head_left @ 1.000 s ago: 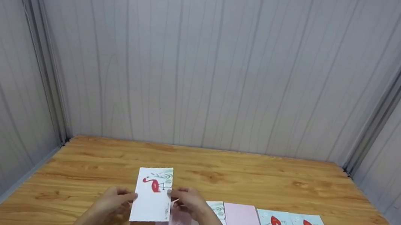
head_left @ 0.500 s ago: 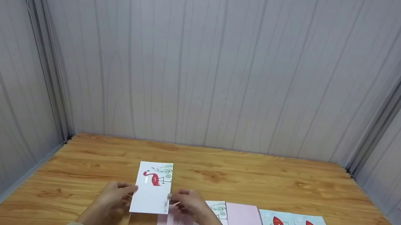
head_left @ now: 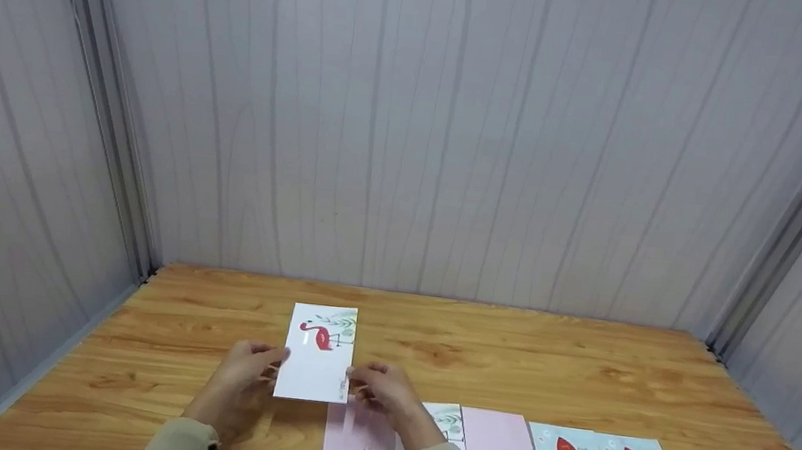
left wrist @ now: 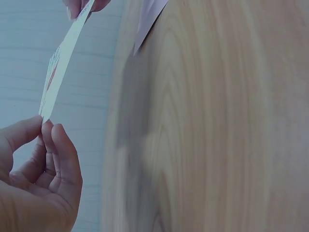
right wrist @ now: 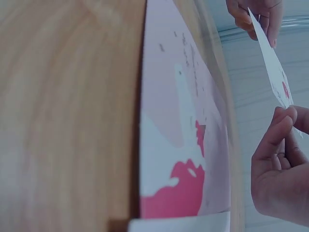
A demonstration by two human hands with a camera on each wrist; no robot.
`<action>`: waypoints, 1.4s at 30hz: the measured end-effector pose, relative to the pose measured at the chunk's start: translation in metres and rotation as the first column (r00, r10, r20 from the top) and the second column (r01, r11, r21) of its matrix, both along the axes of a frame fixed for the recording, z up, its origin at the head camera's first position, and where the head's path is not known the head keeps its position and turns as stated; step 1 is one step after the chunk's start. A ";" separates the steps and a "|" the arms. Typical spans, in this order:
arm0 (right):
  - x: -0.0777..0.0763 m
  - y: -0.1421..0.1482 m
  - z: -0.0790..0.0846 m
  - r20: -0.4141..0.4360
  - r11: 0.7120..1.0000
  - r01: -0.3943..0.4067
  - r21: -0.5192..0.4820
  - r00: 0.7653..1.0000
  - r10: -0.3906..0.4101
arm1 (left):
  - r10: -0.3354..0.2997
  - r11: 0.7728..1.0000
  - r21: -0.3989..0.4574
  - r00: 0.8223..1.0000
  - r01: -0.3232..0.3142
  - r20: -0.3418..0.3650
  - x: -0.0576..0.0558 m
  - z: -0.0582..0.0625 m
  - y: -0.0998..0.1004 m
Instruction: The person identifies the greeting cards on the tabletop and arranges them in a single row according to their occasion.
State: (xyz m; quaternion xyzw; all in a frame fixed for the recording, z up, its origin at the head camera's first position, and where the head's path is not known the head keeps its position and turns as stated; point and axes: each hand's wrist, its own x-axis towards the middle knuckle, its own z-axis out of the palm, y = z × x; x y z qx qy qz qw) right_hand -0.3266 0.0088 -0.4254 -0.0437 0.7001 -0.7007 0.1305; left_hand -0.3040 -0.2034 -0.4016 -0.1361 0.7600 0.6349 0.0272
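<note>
head view: left hand (head_left: 242, 374) and right hand (head_left: 388, 393) pinch the white card (head_left: 312, 377) by its edges above the table (head_left: 506, 365), pink card (head_left: 344, 445) at its five o'clock, where uneven grip pressure could bend it.

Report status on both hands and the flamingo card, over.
Left hand and right hand: pinching opposite edges of flamingo card. Card: raised off the table, flamingo print showing. Obstructions: none seen; leftmost pink card lies below.
</note>
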 end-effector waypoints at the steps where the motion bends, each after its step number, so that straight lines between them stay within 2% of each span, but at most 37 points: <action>1: -0.001 0.000 0.001 0.002 1.000 0.004 -0.010 1.000 -0.004 | 0.005 1.000 0.004 1.000 -0.005 -0.004 -0.001 0.000 0.001; 9: -0.010 -0.001 0.006 0.003 0.996 0.071 -0.045 0.997 -0.071 | 0.037 0.999 0.040 0.998 -0.035 -0.046 -0.007 0.000 0.010; 14: -0.015 -0.002 0.009 0.008 0.990 0.117 -0.073 0.993 -0.116 | 0.042 0.997 0.065 0.999 -0.040 -0.020 -0.010 0.002 0.016; 17: -0.018 -0.002 0.009 -0.005 0.989 0.133 -0.061 0.991 -0.133 | 0.051 0.998 0.047 0.998 -0.050 -0.028 -0.012 0.000 0.019; 19: -0.018 -0.002 0.007 -0.018 0.989 0.143 -0.039 0.990 -0.143 | 0.062 0.998 0.018 0.996 -0.061 -0.068 -0.014 -0.003 0.021; 23: -0.018 -0.005 0.003 -0.039 0.988 0.153 -0.015 0.987 -0.153 | 0.094 0.995 -0.026 0.990 -0.097 -0.101 -0.017 -0.008 0.021; 32: -0.018 -0.008 0.001 -0.065 0.994 0.108 0.017 0.992 -0.106 | 0.117 0.986 -0.099 0.984 -0.131 -0.135 -0.022 -0.013 0.016; 36: -0.019 -0.009 -0.003 -0.042 0.997 0.074 0.024 0.996 -0.073 | 0.122 0.983 -0.126 0.987 -0.135 -0.102 -0.023 -0.016 0.011; 42: -0.017 -0.011 -0.009 -0.025 0.999 0.034 0.033 0.999 -0.033 | 0.112 0.979 -0.162 0.989 -0.127 -0.096 -0.024 -0.023 0.005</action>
